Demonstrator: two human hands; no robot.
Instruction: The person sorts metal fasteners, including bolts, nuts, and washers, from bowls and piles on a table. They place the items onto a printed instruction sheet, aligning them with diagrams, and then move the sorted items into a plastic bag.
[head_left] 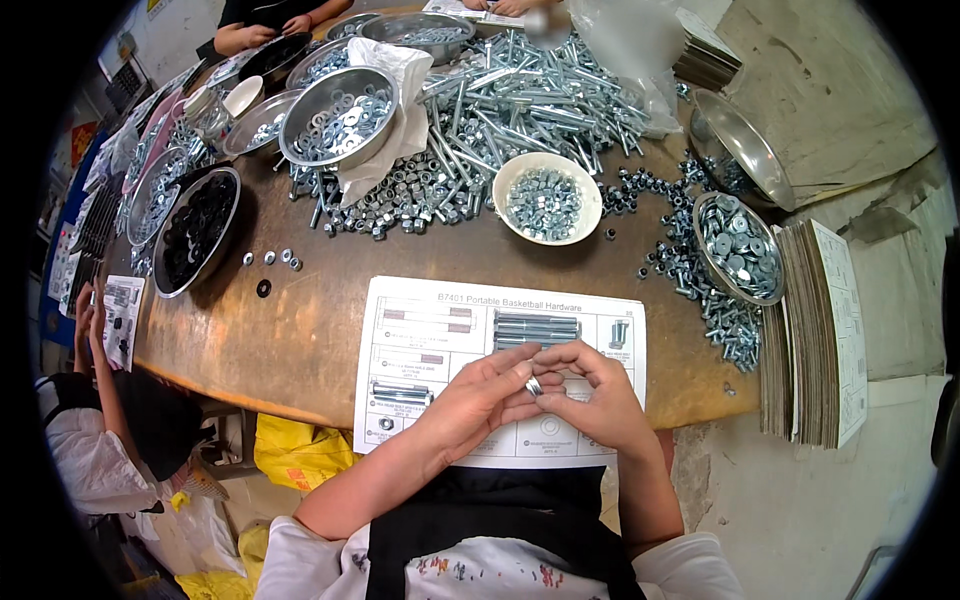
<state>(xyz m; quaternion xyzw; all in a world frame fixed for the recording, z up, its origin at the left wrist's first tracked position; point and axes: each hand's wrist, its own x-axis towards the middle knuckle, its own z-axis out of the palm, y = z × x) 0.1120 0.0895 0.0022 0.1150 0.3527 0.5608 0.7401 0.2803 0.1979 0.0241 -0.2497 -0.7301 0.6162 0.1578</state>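
Observation:
My left hand (482, 395) and my right hand (598, 400) meet over a printed sheet (590, 452), both closed. Pinched between their thumbs and fingers are small shiny washers (533, 385); their exact number is hard to make out. The sheet has boxes with hardware drawings and lies at the table's near edge. Long bolts (537, 330) lie side by side in its upper middle box, just beyond my fingers. Shorter bolts (402, 393) lie in a box left of my left hand. At the upper right are a few short bolts (619, 334). My hands hide the sheet's middle.
Beyond the sheet stand a white bowl of nuts (545, 203) and a large pile of bolts (520, 95). Metal bowls of washers (340, 115) and black parts (198, 232) stand left. At right are a washer bowl (738, 247) and stacked sheets (815, 330). Other people work left and across.

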